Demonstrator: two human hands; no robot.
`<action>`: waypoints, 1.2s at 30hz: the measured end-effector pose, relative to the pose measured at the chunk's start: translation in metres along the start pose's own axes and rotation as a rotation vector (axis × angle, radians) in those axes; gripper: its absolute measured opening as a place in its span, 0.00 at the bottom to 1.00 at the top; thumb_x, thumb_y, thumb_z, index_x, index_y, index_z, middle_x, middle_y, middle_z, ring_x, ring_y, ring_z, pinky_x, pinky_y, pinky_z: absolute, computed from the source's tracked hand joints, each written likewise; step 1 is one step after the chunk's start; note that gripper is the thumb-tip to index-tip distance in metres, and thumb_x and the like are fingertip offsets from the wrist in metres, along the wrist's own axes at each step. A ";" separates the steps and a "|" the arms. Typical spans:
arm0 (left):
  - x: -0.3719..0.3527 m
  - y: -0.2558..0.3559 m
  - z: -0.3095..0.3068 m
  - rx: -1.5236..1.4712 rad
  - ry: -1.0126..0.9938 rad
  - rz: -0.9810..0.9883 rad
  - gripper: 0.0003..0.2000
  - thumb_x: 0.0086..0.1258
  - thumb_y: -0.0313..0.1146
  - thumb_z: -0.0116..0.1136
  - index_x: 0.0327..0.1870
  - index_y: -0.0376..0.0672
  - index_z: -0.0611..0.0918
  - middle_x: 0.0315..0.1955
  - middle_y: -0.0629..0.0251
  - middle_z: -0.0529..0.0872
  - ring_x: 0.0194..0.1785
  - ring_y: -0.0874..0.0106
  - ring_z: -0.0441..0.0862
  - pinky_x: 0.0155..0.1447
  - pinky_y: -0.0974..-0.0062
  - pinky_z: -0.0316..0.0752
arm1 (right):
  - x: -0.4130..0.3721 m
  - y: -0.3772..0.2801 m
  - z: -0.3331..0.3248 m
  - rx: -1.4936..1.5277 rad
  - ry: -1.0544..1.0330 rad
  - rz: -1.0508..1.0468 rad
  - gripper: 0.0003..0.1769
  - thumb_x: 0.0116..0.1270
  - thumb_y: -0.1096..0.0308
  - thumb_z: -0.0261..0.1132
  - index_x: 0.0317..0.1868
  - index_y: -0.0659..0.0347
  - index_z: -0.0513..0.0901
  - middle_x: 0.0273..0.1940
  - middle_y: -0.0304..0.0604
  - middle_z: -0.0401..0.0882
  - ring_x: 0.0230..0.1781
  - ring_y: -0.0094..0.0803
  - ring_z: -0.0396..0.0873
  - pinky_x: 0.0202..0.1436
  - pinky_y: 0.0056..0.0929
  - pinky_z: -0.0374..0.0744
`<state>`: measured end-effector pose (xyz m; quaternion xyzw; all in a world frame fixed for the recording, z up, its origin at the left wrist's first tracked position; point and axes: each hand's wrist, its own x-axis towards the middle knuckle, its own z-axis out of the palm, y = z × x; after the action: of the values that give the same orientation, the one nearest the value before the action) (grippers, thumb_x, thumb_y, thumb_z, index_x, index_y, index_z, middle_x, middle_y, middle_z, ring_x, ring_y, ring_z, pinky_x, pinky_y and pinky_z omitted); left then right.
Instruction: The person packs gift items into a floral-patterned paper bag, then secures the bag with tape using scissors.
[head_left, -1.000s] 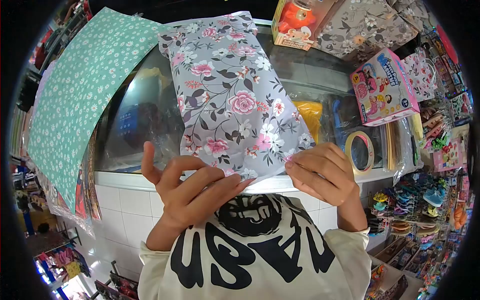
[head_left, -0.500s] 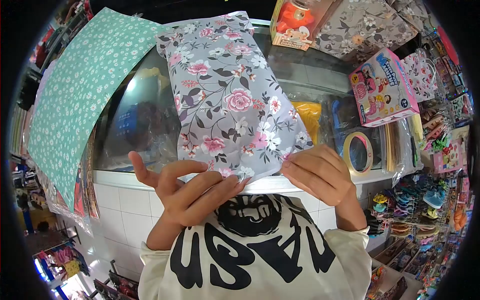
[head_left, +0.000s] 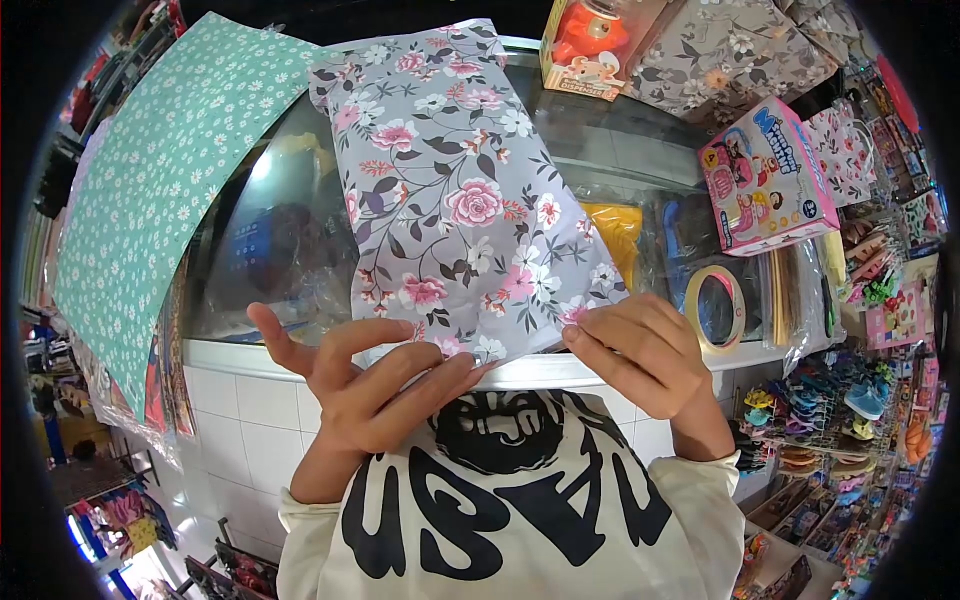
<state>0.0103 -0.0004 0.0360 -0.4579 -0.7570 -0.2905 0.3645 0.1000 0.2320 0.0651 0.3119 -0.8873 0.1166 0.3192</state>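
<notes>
Grey floral wrapping paper (head_left: 455,200) with pink and white flowers lies over the glass counter. It looks folded around something flat, though its contents are hidden. At the near edge of the paper, my left hand (head_left: 375,385) pinches with its inner fingertips while its little finger sticks out to the left. My right hand (head_left: 645,355) has its fingertips together on the near right corner of the same paper. Both hands are close to the counter's front rim.
Green daisy-patterned paper (head_left: 175,190) covers the left of the glass counter (head_left: 620,150). A tape roll (head_left: 716,308) stands right of my right hand. Beyond it are a pink-and-white toy box (head_left: 768,180) and an orange dispenser box (head_left: 595,45). Shelves of goods line the right side.
The floral paper has shifted very slightly left. Both hands keep nearly the same grip and place on its near edge.
</notes>
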 end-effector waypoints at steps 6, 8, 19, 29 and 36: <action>-0.001 0.001 0.000 0.014 -0.012 -0.025 0.08 0.43 0.43 0.72 0.26 0.64 0.86 0.19 0.88 0.77 0.34 0.78 0.77 0.72 0.38 0.28 | -0.007 -0.001 0.004 -0.033 -0.003 0.000 0.16 0.47 0.73 0.64 0.39 0.68 0.83 0.39 0.42 0.78 0.36 0.32 0.79 0.36 0.25 0.77; 0.000 0.002 -0.001 0.015 -0.020 -0.038 0.08 0.43 0.43 0.72 0.26 0.63 0.85 0.19 0.87 0.77 0.34 0.78 0.77 0.72 0.37 0.28 | -0.009 -0.001 0.005 -0.024 -0.004 -0.001 0.16 0.47 0.74 0.64 0.40 0.68 0.83 0.39 0.41 0.78 0.36 0.31 0.78 0.37 0.24 0.77; 0.002 0.001 -0.004 0.012 -0.083 -0.024 0.09 0.42 0.42 0.72 0.25 0.62 0.84 0.20 0.86 0.78 0.37 0.76 0.77 0.71 0.37 0.27 | -0.010 -0.004 0.013 -0.047 0.013 0.033 0.12 0.48 0.72 0.67 0.36 0.65 0.82 0.38 0.41 0.78 0.35 0.31 0.77 0.38 0.28 0.74; 0.002 -0.001 -0.004 0.035 -0.044 0.018 0.09 0.40 0.44 0.73 0.22 0.64 0.83 0.19 0.86 0.76 0.40 0.76 0.76 0.72 0.37 0.30 | -0.004 -0.008 0.019 0.014 0.088 0.075 0.13 0.48 0.72 0.69 0.36 0.65 0.83 0.36 0.40 0.78 0.34 0.31 0.77 0.35 0.27 0.73; 0.006 0.001 -0.006 0.018 -0.069 0.031 0.08 0.40 0.44 0.73 0.22 0.64 0.83 0.19 0.86 0.76 0.41 0.76 0.76 0.74 0.40 0.32 | -0.001 -0.007 0.014 -0.009 0.104 -0.004 0.13 0.45 0.73 0.68 0.36 0.65 0.83 0.36 0.42 0.77 0.33 0.32 0.77 0.33 0.26 0.74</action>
<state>0.0112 -0.0015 0.0445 -0.4760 -0.7645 -0.2622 0.3467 0.0984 0.2211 0.0536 0.3057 -0.8694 0.1282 0.3663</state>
